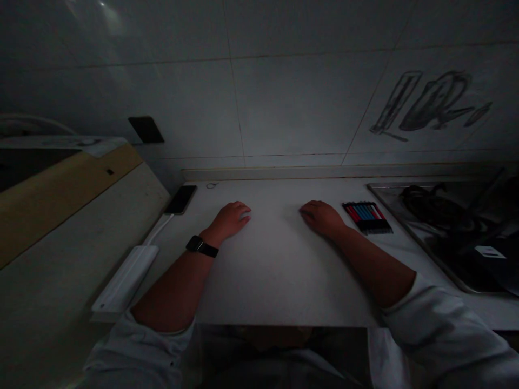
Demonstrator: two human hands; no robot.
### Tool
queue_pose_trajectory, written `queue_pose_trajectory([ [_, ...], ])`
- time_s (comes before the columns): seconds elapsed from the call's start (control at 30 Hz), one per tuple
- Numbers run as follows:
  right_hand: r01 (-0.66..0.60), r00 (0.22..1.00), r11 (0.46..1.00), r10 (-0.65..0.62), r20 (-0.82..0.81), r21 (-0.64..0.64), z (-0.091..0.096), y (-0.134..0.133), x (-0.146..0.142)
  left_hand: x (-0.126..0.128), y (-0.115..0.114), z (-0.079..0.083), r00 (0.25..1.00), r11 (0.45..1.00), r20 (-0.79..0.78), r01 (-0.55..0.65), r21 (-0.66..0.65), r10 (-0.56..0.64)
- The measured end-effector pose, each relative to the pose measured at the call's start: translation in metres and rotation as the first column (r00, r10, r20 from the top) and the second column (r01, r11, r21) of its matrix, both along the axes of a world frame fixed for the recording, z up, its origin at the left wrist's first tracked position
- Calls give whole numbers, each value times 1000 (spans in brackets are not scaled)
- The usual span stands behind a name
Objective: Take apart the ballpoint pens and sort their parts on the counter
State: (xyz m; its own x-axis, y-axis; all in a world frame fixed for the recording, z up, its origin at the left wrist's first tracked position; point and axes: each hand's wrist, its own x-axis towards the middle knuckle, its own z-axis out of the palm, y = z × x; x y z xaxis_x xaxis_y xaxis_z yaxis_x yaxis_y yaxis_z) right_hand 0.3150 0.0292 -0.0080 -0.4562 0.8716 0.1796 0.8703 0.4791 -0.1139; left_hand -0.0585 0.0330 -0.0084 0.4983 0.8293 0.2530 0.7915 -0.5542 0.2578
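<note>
Both hands (232, 220) lie half-open, empty, left of a pen set (368, 217) slanting lengthwise, leftward, toward the wall (292, 108).

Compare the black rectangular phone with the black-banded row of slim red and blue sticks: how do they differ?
The black rectangular phone is a single dark slab; the black-banded row of slim red and blue sticks is several coloured pieces. The phone lies nearer the left hand, the row nearer the right hand. Both lie flat on the white tabletop.
</note>
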Motion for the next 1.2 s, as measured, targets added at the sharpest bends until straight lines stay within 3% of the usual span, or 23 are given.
queue_pose_trajectory([
  [0.33, 0, 1000, 1000, 0, -3, -17, 3, -2, -1, -4, 3, -1, 998, 999, -52, -38, -38, 36],
  [0.5, -5, 1000, 1000, 5, 7, 0, 4, -3, -1, -17, 6, 5, 972, 973, -42, -231, 16, 231],
  [0.63, -4, 1000, 1000, 4, 7, 5, 4, -3, -2, -17, 6, 14, 948, 955, 127, -297, 20, 292],
  [0.73, 5, 1000, 1000, -5, -6, 8, 4, -4, -3, -7, 2, 19, 922, 974, 314, -207, -94, 227],
  [0.87, 3, 1000, 1000, -3, 7, -4, 7, -6, -4, 15, -13, 27, 876, 951, 477, 82, -297, 74],
  [0.97, 1, 1000, 1000, 0, 16, -9, 8, -6, -5, 31, -33, 40, 842, 839, 539, 296, -457, -3],
  [1.03, 1, 1000, 1000, -1, 20, -8, 8, -6, -6, 42, -52, 52, 843, 697, 525, 444, -563, -114],
  [1.07, 2, 1000, 1000, -1, 21, -8, 8, -6, -6, 48, -63, 58, 830, 599, 522, 524, -605, -199],
  [1.13, 3, 1000, 1000, -3, 18, -8, 9, -6, -6, 60, -85, 69, 749, 411, 553, 662, -626, -365],
  [1.2, 3, 1000, 1000, -3, 11, -4, 9, -7, -7, 72, -103, 75, 695, 355, 547, 714, -604, -467],
])
